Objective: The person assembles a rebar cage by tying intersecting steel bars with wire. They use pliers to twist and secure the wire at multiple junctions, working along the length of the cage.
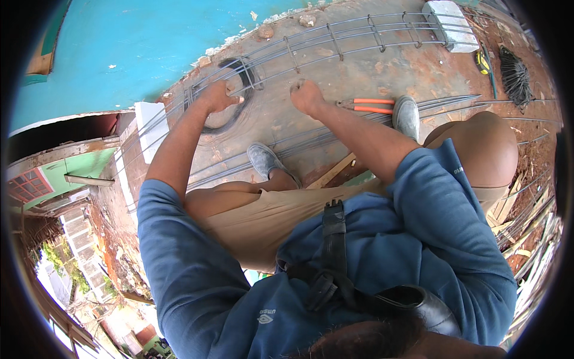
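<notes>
A long steel rebar cage (335,46) with several square stirrups lies across the far side of the ground. At its left part, my left hand (219,97) is over the nearest bar, its thumb stretched out and fingers partly curled. My right hand (307,97) hovers just on the near side of the cage, closed with the fingertips together. Whatever it may hold is too small to make out. Beneath the cage, around my left hand, lies a coil of dark tie wire (246,81). Pincers with orange handles (372,106) rest right of my right hand, beside my foot.
White blocks (451,25) (152,130) support the cage near both ends. Loose rebars (442,103) run along the ground near my shoes. A yellow tape measure (482,61) and a dark bundle of wire (515,78) lie far right. A blue wall (137,54) borders the far left.
</notes>
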Available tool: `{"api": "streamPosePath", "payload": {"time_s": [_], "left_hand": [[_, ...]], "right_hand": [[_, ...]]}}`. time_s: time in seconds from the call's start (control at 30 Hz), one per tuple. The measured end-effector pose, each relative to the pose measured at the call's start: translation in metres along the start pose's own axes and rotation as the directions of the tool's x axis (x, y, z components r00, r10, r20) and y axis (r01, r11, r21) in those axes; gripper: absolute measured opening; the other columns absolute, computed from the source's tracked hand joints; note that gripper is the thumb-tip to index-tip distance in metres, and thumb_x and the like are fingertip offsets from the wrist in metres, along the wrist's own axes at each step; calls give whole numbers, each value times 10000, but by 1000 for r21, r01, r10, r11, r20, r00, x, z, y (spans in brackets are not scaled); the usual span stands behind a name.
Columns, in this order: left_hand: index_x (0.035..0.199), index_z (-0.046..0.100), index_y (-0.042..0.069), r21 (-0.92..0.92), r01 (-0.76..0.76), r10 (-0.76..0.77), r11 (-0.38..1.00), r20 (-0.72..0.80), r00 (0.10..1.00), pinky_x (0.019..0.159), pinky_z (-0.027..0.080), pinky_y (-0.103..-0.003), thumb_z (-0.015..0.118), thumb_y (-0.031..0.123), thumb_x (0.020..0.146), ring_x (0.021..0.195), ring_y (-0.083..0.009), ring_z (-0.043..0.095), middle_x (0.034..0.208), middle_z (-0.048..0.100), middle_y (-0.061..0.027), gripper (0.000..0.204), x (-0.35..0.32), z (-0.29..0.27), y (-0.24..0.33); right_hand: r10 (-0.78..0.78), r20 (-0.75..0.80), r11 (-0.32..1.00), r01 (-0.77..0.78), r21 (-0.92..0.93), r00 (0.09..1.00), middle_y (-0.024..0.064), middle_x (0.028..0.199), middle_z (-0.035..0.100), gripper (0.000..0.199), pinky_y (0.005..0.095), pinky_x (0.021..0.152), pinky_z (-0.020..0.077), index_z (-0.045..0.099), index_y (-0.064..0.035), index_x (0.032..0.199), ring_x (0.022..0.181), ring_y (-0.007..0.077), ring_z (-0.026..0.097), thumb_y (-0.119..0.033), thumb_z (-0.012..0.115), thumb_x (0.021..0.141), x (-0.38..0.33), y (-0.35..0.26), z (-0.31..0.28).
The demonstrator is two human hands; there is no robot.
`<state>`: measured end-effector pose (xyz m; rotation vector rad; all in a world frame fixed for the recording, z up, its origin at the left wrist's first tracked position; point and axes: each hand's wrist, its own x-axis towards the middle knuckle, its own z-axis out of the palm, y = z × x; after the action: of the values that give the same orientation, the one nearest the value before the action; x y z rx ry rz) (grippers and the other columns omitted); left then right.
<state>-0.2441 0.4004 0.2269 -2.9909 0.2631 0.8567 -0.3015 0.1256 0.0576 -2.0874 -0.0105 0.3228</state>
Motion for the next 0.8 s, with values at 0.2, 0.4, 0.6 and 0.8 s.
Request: {"api": "streamPosePath", "payload": {"time_s": [0.2,0.4,0.6,0.8], "left_hand": [[1358,682,-53,10,-124,121,992,-301,946,1102,519,-525,871,596,871,1225,-456,704,1283,739,-299,834,42,88,-25],[1164,690,17,-217,-99,41,971,-259,965,899,558,-526,808,517,966,1004,-444,740,1069,770,-247,551,76,101,-6],[1133,721,21,-316,-146,60,938,-265,962,826,564,-467,804,428,1003,960,-426,737,1027,762,-251,435,78,107,-24],[1092,739,15,-563,-161,-7,810,-284,959,821,554,-391,787,405,1032,879,-248,725,935,773,-144,398,79,114,-29]], "right_hand": [[86,87,983,-99,155,992,288,1011,763,267,505,887,587,710,8,1118,999,484,737,-214,601,1018,-4,11,36],[144,112,936,-172,306,983,288,992,748,219,506,856,576,721,-32,1088,969,475,733,-209,612,1017,-14,21,68],[209,117,901,-237,362,971,273,1006,762,205,487,872,583,731,-28,1048,972,466,737,-197,625,1001,-21,19,88],[239,82,904,-253,346,968,261,1003,770,198,474,882,587,732,-31,1052,986,447,750,-191,632,992,-9,21,93]]}}
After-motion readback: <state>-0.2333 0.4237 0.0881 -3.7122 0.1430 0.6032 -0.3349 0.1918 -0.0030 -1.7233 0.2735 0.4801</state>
